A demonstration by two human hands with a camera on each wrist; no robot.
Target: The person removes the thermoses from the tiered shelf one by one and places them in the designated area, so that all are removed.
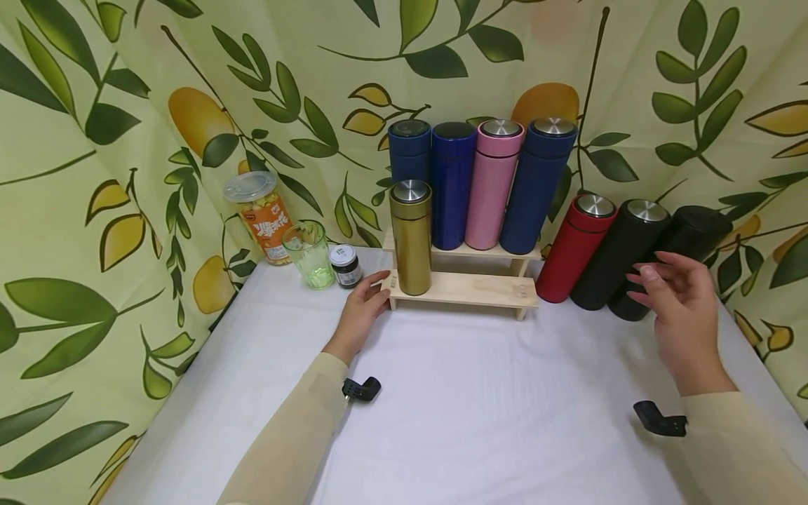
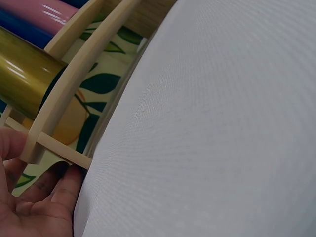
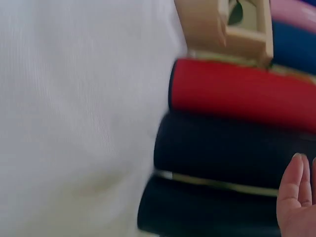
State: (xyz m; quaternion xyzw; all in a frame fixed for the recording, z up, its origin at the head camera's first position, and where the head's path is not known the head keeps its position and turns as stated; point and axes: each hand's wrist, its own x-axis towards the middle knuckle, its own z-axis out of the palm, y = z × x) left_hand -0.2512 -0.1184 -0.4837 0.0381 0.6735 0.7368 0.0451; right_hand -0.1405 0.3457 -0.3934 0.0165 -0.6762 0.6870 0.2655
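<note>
Wooden rack [image 1: 476,288] bears flasks [image 1: 412,242], left fingers [image 2: 68,190] gripping it, right fingers [image 3: 291,183] loose; tall jar [image 1: 270,226] holds yellow snacks [image 1: 255,203]

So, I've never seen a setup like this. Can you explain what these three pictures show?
There is no machine: a person works with two bare hands. The wide picture comes from a camera worn on the head, looking forward and down. The other two come from wrist cameras, one for each hand's work.

On the white cloth is a wooden stand, with three blue flasks and a pink flask above, and a gold flask lower down. To its right are a red flask and two black flasks; to its left, a small jar, a green glass and a tub with an orange label.

The left hand grips the stand's left end. The right hand, near the black flasks, holds nothing.
</note>
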